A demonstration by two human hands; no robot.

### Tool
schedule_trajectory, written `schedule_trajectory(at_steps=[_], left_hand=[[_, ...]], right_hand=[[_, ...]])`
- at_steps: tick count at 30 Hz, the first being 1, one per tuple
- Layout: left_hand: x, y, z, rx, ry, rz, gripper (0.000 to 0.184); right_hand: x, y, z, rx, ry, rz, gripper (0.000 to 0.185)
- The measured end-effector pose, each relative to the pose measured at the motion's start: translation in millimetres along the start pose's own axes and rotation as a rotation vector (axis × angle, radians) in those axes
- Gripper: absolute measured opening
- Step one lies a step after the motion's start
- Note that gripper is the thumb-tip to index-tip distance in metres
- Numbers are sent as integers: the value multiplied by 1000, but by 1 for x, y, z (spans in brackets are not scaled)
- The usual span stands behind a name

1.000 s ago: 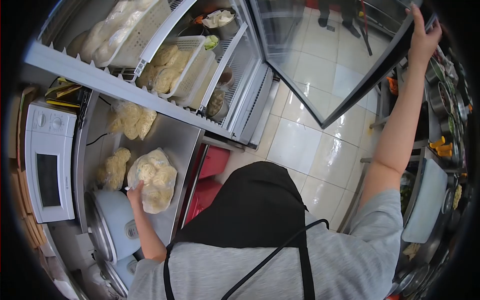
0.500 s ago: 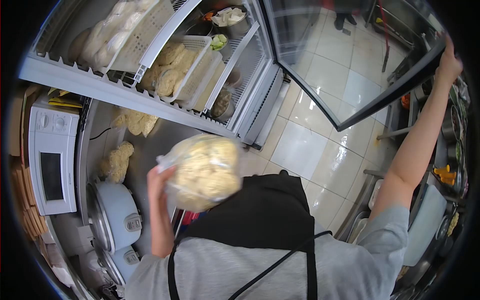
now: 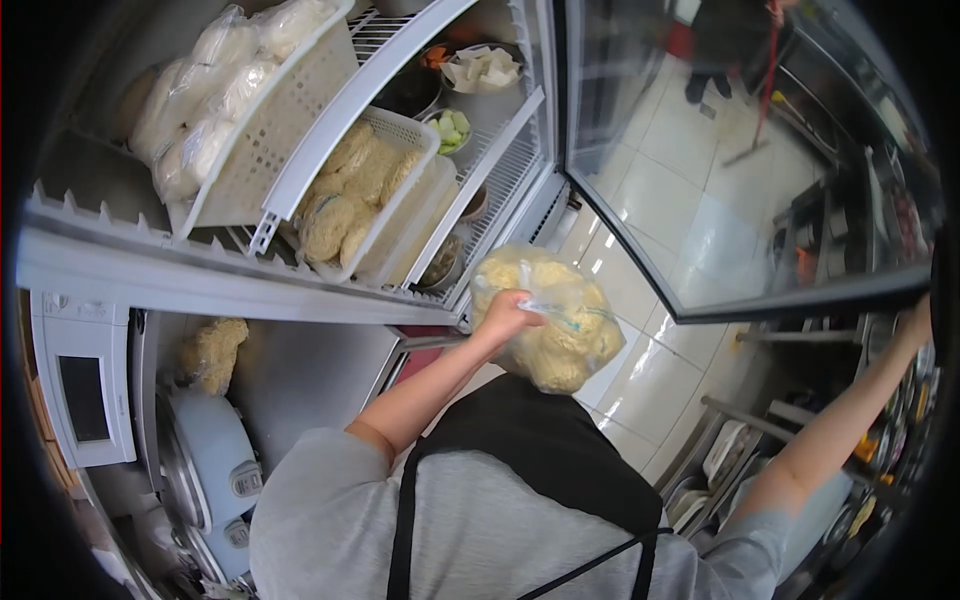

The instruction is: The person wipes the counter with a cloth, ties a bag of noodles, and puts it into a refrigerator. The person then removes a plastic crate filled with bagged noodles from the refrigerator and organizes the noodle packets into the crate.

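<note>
A clear plastic bag of yellow noodles (image 3: 560, 335) hangs in front of my black apron, over the tiled floor. My left hand (image 3: 507, 316) is closed around the gathered neck of that bag. At the far right my right hand (image 3: 916, 326) is at the outer edge of the open glass fridge door (image 3: 810, 308), its fingers mostly hidden by the frame. Within the fridge, a white basket (image 3: 405, 130) contains bundles of noodles, just beyond my left hand. Higher up, another white basket (image 3: 275, 140) carries bagged pale bundles.
Bowls of cut vegetables (image 3: 450, 130) sit on the fridge shelves. Left of me are a white microwave (image 3: 85, 385), rice cookers (image 3: 210, 450) and a bag of noodles (image 3: 215, 355) on a steel counter. Through the glass, a person's legs (image 3: 708, 88) and a red-handled broom (image 3: 765, 105) show.
My left hand has carried the noodle bag rightward, from above the counter to near the fridge's front edge. My view has shifted, and the right hand remains at the door's edge.
</note>
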State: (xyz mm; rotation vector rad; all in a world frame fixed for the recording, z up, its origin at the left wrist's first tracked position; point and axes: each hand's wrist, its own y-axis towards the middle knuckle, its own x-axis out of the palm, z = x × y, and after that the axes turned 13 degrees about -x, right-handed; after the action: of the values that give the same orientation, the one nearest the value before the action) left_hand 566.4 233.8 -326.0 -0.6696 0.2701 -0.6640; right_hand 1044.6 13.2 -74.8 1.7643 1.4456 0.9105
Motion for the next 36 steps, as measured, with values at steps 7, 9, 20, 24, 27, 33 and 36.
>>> schedule_trajectory(at_steps=[7, 9, 20, 24, 27, 33, 36], left_hand=[[13, 86, 15, -51, 52, -31, 18], [16, 106, 25, -51, 118, -2, 20], [22, 263, 52, 150, 347, 103, 23], [3, 305, 73, 268, 346, 361, 20], [-32, 327, 100, 180, 293, 505, 25], [-57, 334, 60, 381, 557, 934, 45], [-56, 290, -9, 260, 606, 708, 36]], right_hand=[[5, 7, 51, 85, -274, 30, 36], [6, -25, 69, 72, -484, -58, 38], [87, -499, 80, 1658, 316, -1020, 76], [179, -540, 89, 1803, 717, -1021, 72], [251, -539, 72, 1819, 816, -1039, 68], [402, -639, 63, 1787, 708, -1340, 77], [422, -670, 37, 1522, 652, -1224, 79]])
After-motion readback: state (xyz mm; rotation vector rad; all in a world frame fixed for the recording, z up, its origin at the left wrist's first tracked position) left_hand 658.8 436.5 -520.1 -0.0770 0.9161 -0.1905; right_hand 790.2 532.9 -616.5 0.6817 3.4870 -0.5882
